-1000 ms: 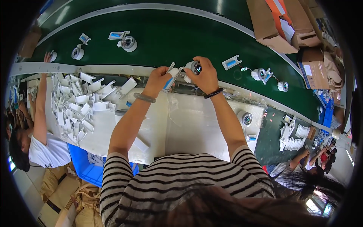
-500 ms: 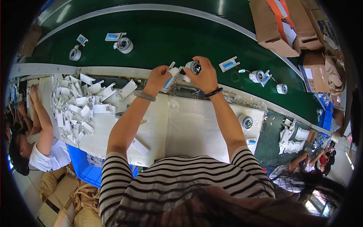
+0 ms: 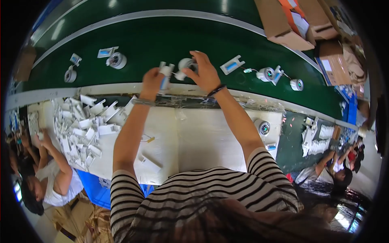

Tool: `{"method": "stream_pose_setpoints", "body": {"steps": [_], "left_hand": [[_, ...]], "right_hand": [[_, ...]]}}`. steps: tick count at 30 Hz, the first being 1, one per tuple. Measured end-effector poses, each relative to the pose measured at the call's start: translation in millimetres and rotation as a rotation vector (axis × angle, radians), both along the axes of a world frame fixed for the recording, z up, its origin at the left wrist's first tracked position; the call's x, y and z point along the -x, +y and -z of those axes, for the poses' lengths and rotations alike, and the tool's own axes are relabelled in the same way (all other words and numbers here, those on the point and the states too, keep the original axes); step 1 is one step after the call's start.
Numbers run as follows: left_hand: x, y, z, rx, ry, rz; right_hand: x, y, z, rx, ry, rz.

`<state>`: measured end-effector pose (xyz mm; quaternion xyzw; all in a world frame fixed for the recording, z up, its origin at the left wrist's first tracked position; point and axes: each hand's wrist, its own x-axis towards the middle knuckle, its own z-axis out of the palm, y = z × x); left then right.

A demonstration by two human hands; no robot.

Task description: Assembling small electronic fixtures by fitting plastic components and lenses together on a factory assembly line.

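Over the near edge of the green conveyor belt (image 3: 142, 77), my left hand (image 3: 152, 84) is closed on a white plastic bracket (image 3: 165, 72) with a blue piece on it. Beside it, my right hand (image 3: 206, 76) grips a round white housing (image 3: 186, 65) with a dark face, partly hidden by my fingers. A short gap separates the two parts; what looks like a thin wire spans it. Left of my hands, another round housing (image 3: 117, 60) lies on the belt by its bracket (image 3: 107, 52). To the right are a bracket (image 3: 231, 65) and a housing (image 3: 266, 74).
A heap of white brackets (image 3: 81, 125) covers the worktable's left side. One housing (image 3: 263, 128) stands on the table at right. Cardboard boxes (image 3: 283, 28) rise at the far right. A co-worker (image 3: 60, 178) sits at left, by a blue bin (image 3: 95, 188); others are at right.
Both hands have moved forward, farther over the belt, carrying the bracket and the housing. The housing has turned in my right hand. The whole view has shifted slightly.
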<state>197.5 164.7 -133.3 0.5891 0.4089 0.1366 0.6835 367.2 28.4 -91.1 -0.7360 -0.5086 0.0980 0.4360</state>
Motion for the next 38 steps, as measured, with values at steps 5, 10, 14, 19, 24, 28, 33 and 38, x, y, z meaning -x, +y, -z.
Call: {"method": "stream_pose_setpoints", "body": {"steps": [5, 10, 14, 19, 24, 28, 33, 38], "left_hand": [[23.4, 52.8, 3.9, -1.142, 0.380, -0.279], [-45.6, -13.9, -52.9, -1.076, 0.001, 0.027], [-127.4, -77.3, -26.8, -1.206, -0.061, 0.348], [-197.6, -116.7, -14.8, -1.236, 0.307, 0.419], [-212.2, -107.9, -13.1, -0.921, 0.390, 0.554], [-168.7, -118.3, -20.1, -0.335, 0.048, 0.434], [-93.3, -153.0, -88.0, 0.139, -0.109, 0.324], [-27.6, -172.5, -117.9, 0.431, -0.260, 0.300]], "right_hand": [[-50.0, -34.8, -3.2, 0.064, -0.398, 0.065], [-114.6, -111.5, -5.1, 0.358, -0.687, 0.280], [-123.9, -126.6, 4.7, 0.570, -0.799, 0.205], [-134.0, -129.2, 18.2, 0.522, -0.899, 0.109], [-125.9, -131.4, 14.9, 0.428, -0.859, 0.029], [-109.7, -141.1, 9.5, 0.283, -0.618, 0.044], [-51.6, -161.0, -48.7, -0.028, -0.253, 0.142], [28.1, -182.9, -62.4, -0.223, -0.044, 0.266]]}}
